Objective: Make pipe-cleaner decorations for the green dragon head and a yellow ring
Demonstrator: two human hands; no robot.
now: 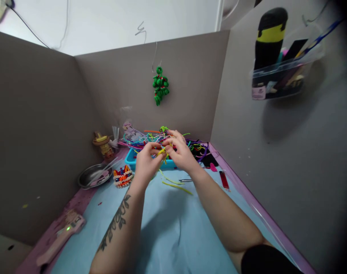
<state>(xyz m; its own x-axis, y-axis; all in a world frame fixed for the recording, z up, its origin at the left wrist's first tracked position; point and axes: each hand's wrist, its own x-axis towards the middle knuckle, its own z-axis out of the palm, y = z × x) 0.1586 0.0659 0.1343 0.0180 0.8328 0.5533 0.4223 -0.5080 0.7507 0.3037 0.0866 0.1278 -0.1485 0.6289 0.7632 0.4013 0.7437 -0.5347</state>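
My left hand (149,160) and my right hand (179,153) meet in front of a blue tray (130,158) heaped with colourful pipe cleaners (139,141). Between my fingertips is a bent yellow pipe cleaner (161,151), pinched from both sides. Its lower end hangs just below my fingers, while part of it is hidden behind them. On the blue cloth beneath lie two loose yellow-green pipe cleaners (177,187). Just right of these is a pair of metal scissors or tweezers (186,180), partly covered by my right wrist.
A metal bowl (86,178) and a beaded orange-and-white piece (123,177) stand at left, near a pink glue gun (65,236). A red strip (224,180) lies at right. Green pipe-cleaner work (161,86) hangs on the back panel; a clear bin (276,82) hangs on the right one.
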